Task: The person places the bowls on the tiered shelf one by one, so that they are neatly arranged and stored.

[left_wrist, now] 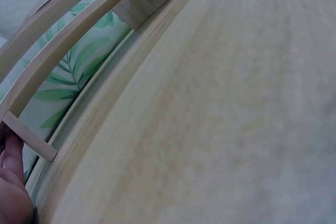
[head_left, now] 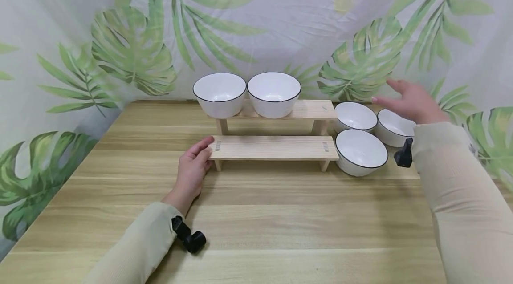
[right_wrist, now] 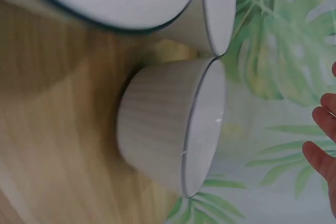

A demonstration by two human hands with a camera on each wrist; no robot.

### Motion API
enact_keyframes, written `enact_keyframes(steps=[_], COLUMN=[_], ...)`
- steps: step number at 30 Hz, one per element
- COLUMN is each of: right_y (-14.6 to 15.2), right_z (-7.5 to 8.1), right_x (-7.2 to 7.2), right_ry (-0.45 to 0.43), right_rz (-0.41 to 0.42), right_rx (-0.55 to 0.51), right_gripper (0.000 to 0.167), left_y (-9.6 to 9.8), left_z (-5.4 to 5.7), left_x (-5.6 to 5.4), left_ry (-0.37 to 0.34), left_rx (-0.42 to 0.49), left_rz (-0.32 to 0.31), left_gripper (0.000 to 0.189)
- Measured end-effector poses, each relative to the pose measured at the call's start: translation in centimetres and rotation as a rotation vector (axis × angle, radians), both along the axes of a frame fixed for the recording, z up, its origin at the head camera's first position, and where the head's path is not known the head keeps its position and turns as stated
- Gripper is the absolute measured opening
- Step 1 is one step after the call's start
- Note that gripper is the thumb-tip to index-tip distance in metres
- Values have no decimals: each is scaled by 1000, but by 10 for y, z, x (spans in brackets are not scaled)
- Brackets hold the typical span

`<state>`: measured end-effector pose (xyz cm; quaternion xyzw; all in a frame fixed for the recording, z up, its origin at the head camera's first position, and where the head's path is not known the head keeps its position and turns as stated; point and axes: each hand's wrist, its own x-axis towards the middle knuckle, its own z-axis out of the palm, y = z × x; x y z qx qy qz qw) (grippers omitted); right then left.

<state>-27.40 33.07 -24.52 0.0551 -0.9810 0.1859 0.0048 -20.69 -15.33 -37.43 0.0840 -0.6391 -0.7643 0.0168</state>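
Observation:
My left hand (head_left: 192, 169) grips the left end of the lower board of a two-tier wooden shelf (head_left: 272, 148). In the left wrist view its fingers (left_wrist: 12, 153) sit beside the shelf's leg. Two white bowls with dark rims, a left one (head_left: 219, 92) and a right one (head_left: 274, 92), stand side by side on the upper board. My right hand (head_left: 414, 102) is raised above three more white bowls, its fingers spread and holding nothing. Of these, one bowl (head_left: 361, 150) is in front, one (head_left: 356, 116) behind it, and one (head_left: 394, 128) to the right, partly covered by the hand.
The shelf and the three bowls stand on a wood-grain table (head_left: 280, 221). Behind the table hangs a pale cloth (head_left: 296, 21) printed with green leaves. A black wrist camera (head_left: 188, 235) is strapped to the left sleeve, another (head_left: 404, 154) to the right.

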Motion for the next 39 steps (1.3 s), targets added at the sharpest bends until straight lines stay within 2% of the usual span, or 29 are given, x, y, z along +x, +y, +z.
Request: enact_keyframes(steps=[4,8,14,21,29,39], right_y=[11,18,27,34,40,39], right_z=[-11,-22,-39,-55,-72,-85], right_x=[2,2,5,11,10,10], right_ry=[-32,-40,-30,46,-45,-13], right_rz=[-12,-26,-51,-48,-108,-175], right_rx=[88,113,88,90,46,45], right_gripper=[91,92,91,85,93,94], left_y=[0,0,1,0,-1,1], left_z=[-1,-1,-1,0,1,0], left_x=[0,0,1,1,1,1], left_ry=[6,9,4,-1,1,2], left_rx=[-1,-2,-2,-10,-22,-9], left_rz=[3,6,4,5,6,10], left_gripper=[39,39,39,39,38,38])
